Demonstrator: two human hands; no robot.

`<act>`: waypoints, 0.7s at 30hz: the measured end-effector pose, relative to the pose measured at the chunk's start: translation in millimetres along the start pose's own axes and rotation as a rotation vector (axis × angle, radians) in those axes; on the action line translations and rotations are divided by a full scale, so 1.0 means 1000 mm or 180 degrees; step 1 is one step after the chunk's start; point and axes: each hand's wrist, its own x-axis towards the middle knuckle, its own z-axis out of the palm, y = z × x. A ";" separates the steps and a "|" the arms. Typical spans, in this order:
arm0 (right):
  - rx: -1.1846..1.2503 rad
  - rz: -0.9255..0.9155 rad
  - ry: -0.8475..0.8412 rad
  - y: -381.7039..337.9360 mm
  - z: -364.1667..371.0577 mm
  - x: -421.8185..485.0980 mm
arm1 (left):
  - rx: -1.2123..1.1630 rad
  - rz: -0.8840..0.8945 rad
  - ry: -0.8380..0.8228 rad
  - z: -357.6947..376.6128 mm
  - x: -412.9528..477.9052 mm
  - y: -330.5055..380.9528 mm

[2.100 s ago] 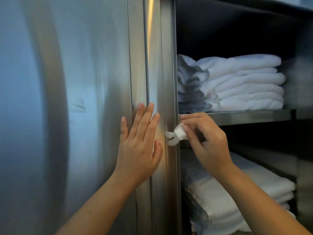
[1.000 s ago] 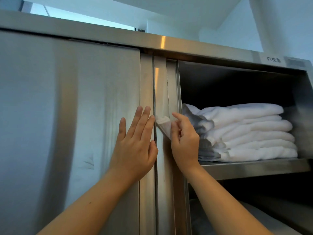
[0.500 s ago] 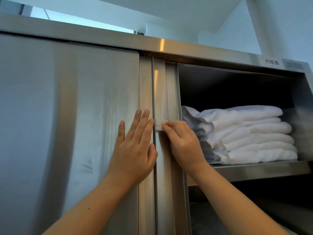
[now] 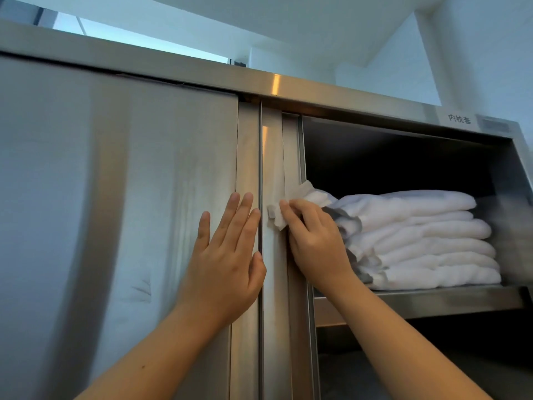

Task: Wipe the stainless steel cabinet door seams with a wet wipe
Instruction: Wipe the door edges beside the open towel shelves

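The left hand (image 4: 227, 255) lies flat on the cabinet door (image 4: 144, 197), fingers straight, grip released, just left of the seam (image 4: 260, 154). The right hand (image 4: 314, 241) curls its grip round the wet wipe (image 4: 277, 217) (white, crumpled), pressing it to the steel just right of that seam.

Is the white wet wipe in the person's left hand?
No, the right hand holds the white wet wipe while the left hand rests flat on the stainless steel door.

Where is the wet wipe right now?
Head view, near centre: the right hand holds the wet wipe against the steel door strip just right of the vertical seam, between the flat left hand and the folded white towels.
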 end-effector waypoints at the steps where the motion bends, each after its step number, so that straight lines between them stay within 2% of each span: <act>1: -0.0059 0.0080 -0.0091 -0.002 -0.001 -0.002 | 0.0006 -0.0002 -0.0008 0.000 0.000 0.000; 11: -0.0040 0.0402 -0.1453 0.002 -0.004 0.000 | 0.0114 -0.0094 -0.0188 0.001 0.002 0.000; 16: -0.0110 0.0429 -0.1549 0.022 0.006 0.044 | 0.0367 -0.0068 -0.0517 0.005 0.029 -0.004; 21: -0.0061 0.0337 -0.1520 0.020 0.006 0.047 | 0.0431 -0.0195 -0.0404 0.014 0.064 -0.020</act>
